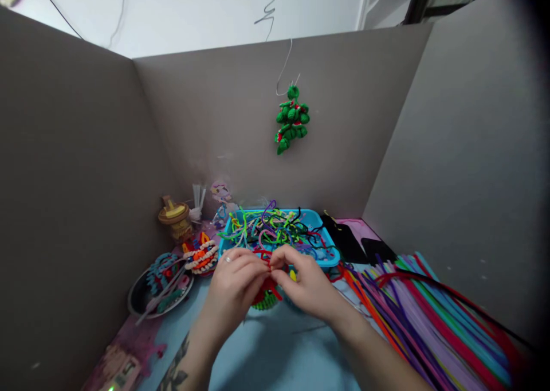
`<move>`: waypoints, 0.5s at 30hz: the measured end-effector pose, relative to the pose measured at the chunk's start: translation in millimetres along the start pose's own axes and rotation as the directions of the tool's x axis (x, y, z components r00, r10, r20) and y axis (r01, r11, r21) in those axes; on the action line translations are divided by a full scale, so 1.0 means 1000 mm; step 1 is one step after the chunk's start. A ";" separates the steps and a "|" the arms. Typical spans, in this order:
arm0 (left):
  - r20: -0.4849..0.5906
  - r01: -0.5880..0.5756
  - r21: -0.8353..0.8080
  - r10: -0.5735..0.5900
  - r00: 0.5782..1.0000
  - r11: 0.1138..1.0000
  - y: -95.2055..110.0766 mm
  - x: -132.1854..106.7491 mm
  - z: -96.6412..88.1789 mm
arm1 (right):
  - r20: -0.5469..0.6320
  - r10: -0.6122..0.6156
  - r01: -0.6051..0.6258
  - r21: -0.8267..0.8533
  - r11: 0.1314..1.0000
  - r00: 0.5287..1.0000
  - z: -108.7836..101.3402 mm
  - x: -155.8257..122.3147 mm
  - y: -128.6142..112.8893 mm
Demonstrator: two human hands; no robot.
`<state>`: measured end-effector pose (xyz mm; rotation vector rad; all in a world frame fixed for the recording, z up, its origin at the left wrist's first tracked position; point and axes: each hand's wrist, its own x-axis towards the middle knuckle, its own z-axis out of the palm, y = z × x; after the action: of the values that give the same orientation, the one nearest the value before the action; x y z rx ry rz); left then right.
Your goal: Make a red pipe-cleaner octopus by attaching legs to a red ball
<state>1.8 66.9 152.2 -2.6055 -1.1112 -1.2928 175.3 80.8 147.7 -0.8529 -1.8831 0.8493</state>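
Close together over the near edge of the blue tray, both of my hands pinch a red pipe cleaner (275, 292). My left hand (238, 281), with a ring on one finger, grips it from the left. From the right, the thumb and bent fingers of my right hand (304, 277) meet the left fingertips. Just below the fingers shows a green ribbed piece (264, 304), partly hidden, with red above it; whether the pieces are joined I cannot tell. The blue tray (334, 257) behind holds many tangled pipe-cleaner scraps.
Bundled coloured pipe cleaners (433, 316) lie at right, beside black sheets (344, 239). At left stand a metal bowl (133, 302) with tools, an orange-and-cream craft piece (201, 257) and a brown lidded jar (176, 216). A green ornament (293, 118) hangs on the grey back panel (206, 104).
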 end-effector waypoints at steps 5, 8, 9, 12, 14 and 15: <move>-0.082 -0.239 0.211 0.261 0.962 0.948 0.000 -0.006 0.001 | -0.034 0.202 -0.182 0.313 0.932 0.979 0.002 0.001 0.002; -0.107 -0.277 0.258 0.312 0.944 0.926 0.000 -0.011 0.001 | -0.013 0.262 -0.228 0.450 0.864 0.965 0.004 0.001 0.001; -0.120 -0.287 0.269 0.327 0.937 0.920 -0.001 -0.012 0.001 | -0.014 0.270 -0.231 0.474 0.850 0.963 0.004 0.001 0.000; -0.149 -0.239 0.177 0.266 0.952 0.955 -0.003 -0.010 0.003 | -0.060 0.250 -0.196 0.461 0.866 0.966 0.003 0.001 0.001; -0.125 -0.061 0.013 0.062 0.990 0.998 -0.004 -0.007 0.004 | -0.102 0.193 -0.141 0.380 0.914 0.976 0.002 0.000 0.002; -0.075 0.047 -0.069 -0.052 0.996 0.997 -0.004 -0.005 0.003 | -0.114 0.159 -0.114 0.330 0.937 0.981 0.002 0.000 0.004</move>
<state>-0.7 68.1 145.4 -2.5656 -1.1470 -1.4516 174.7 82.3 144.0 -0.8207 -1.5218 1.1187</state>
